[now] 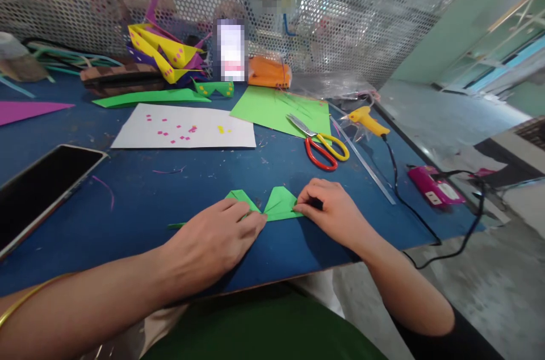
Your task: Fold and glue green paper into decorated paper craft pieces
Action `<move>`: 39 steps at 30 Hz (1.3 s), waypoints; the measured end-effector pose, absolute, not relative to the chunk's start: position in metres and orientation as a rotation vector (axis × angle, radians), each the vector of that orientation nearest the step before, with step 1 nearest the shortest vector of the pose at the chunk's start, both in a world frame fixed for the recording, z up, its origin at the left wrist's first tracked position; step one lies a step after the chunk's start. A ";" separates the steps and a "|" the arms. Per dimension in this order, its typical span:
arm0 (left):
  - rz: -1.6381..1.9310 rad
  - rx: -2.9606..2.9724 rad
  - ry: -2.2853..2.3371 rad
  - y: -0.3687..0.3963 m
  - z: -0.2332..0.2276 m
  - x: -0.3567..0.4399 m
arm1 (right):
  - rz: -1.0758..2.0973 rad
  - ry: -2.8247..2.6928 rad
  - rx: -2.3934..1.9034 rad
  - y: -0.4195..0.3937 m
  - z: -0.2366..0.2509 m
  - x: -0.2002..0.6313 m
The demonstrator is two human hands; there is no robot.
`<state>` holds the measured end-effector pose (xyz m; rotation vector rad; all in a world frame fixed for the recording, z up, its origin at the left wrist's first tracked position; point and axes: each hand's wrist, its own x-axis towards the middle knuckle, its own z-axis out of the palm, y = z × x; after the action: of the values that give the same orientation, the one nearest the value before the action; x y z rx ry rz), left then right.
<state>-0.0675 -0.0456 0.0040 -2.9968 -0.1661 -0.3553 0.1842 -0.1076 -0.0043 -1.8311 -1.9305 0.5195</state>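
Observation:
A folded green paper piece (279,203) lies on the blue table (140,189) near its front edge. My left hand (213,241) lies flat over the left part of the paper, pressing it down, so that part is hidden. My right hand (332,209) pinches the paper's right tip with curled fingers. A thin green strip sticks out to the left from under my left hand.
Scissors with red and yellow handles (321,144) lie on a green sheet (281,110). A yellow glue gun (367,120) with a black cord, a clear ruler (361,158), a white sheet with small coloured squares (183,127), a dark phone (38,189) and folded paper shapes (164,53) surround the spot.

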 end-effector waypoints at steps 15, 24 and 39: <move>-0.372 -2.957 -0.166 -0.046 0.003 -0.062 | -0.025 -1.952 -1.752 -0.129 -0.014 0.165; -0.359 -2.914 -0.187 -0.049 -0.004 -0.061 | -0.381 -2.268 -1.427 -0.153 -0.020 0.119; -0.307 -3.063 -0.223 -0.054 0.004 -0.068 | -0.472 -2.325 -1.554 -0.176 -0.033 0.151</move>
<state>-0.0676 -0.0542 0.0036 -3.0628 -0.2226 -0.3066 0.1511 -0.1759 -0.0326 -1.5544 -2.3255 -0.4721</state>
